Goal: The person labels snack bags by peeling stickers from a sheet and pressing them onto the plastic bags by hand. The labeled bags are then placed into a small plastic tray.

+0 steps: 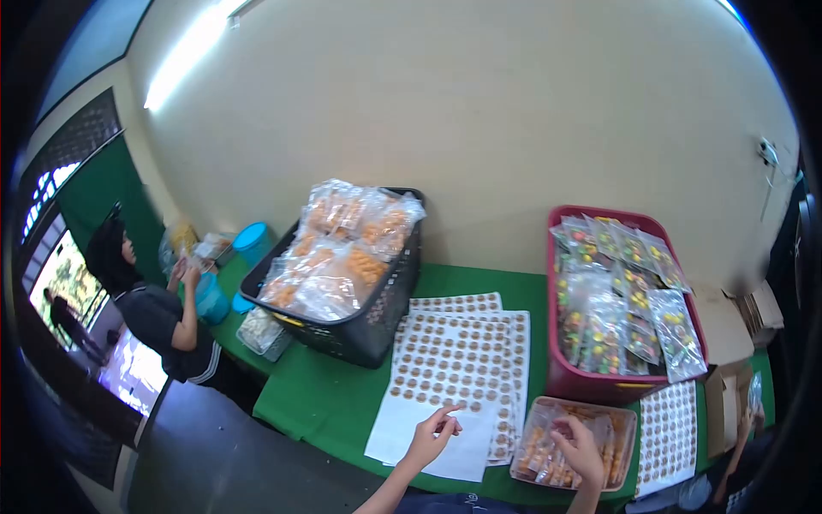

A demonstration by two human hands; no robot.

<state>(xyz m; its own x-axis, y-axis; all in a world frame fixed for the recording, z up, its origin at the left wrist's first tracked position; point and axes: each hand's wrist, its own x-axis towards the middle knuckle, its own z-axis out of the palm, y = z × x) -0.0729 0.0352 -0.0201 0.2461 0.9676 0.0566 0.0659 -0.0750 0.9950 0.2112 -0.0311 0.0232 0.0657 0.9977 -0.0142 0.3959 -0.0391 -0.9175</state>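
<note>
My left hand [434, 437] is over the bare lower part of a white sheet of round brown stickers [454, 355]. Its thumb and fingers are bent toward each other near the lowest stickers; anything between the tips is too small to make out. Just to the right, my right hand [580, 447] hangs over a shallow tray [632, 445] of clear packets [539, 441] holding orange-brown snacks. Its fingers are curved and apart from the thumb, and I see nothing held. Part of the tray is hidden behind this hand.
A black basket [342, 338] of bagged orange snacks and a maroon basket [591, 384] of colourful packets stand on the green cloth [317, 394]. Another sticker sheet [670, 437] and a cardboard box [726, 403] lie right. One person [158, 308] works at left; another person's arm [741, 445] shows at right.
</note>
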